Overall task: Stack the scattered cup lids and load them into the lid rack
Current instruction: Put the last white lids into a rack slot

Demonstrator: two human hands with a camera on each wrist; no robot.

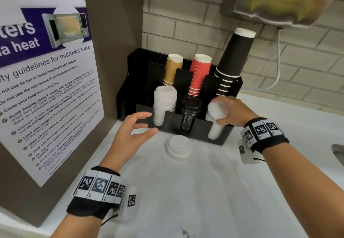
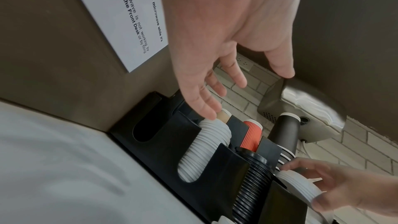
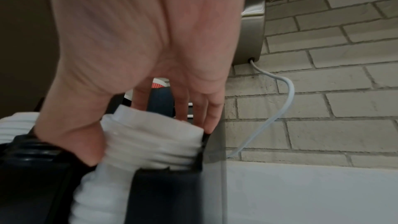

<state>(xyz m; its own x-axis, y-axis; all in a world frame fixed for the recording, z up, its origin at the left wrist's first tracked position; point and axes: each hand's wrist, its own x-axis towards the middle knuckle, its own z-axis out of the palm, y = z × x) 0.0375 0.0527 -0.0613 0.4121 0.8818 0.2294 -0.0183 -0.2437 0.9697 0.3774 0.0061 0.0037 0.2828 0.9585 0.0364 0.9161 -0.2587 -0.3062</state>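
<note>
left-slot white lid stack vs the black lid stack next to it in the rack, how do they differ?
Colour: the left white lid stack is white, the black lid stack black. Height: the white one rises higher above the rack front. Width: the white one looks wider. Both are ribbed columns standing in front slots, untouched by either hand.

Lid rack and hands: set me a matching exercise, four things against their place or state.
Things:
1. loose white lid
2. black lid stack
3. right hand
4. left hand

States:
A. middle slot of the lid rack
B. open, holding nothing
C. flat on the counter before the rack
D. gripping the white lid stack in the right slot

Pairs: 1-C, 2-A, 3-D, 4-B
</note>
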